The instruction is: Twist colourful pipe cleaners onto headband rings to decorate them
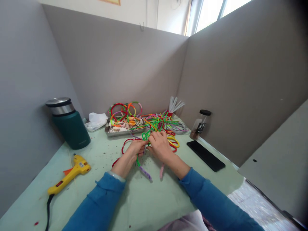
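Three grey panels (115,57) enclose one pale-green table (144,205). Two hands meet at the clock's centre — left hand (134,149) and right hand (160,146), both pinching the green cord (138,161). Around them: one tray (125,133) at ten, one flask (72,130) at nine, one glue gun (69,175) at eight, one jar (200,125) at two, one phone (205,155) at three.

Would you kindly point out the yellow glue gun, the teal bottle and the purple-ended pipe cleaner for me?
Yellow glue gun (71,175), head view: on its handle.
Teal bottle (69,127), head view: on its teal body.
Purple-ended pipe cleaner (145,172), head view: on its purple section.
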Available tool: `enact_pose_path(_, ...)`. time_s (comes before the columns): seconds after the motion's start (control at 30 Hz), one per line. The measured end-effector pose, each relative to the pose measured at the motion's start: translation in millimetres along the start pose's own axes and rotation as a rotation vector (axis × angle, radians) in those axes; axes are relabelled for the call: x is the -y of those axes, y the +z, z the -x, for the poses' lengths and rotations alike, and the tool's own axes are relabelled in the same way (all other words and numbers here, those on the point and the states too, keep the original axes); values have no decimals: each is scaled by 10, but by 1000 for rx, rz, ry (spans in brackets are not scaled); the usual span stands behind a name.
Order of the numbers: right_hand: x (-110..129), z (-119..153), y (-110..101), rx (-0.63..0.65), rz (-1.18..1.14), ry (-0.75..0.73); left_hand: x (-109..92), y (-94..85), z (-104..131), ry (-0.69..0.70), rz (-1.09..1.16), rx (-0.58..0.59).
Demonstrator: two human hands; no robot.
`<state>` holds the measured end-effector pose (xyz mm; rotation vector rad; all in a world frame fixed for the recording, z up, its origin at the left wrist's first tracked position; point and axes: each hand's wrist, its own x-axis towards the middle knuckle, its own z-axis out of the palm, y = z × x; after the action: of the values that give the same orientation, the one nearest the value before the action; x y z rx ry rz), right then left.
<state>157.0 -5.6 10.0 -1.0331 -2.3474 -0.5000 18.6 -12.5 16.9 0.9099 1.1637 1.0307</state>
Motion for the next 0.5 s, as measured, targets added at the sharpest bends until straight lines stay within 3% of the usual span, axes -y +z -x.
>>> enact_pose_path(0.3,-120,29,43,-81,-47,-17,-2,-21,-4,3,22,6)
enact_pose_path(0.4,-163,25,75,-95,-180,126,9,-43,-21,15,28,19)
enact_pose_path(0.5,-217,-4,105,-30,-496,354,39,-74,-52,47,13,57)
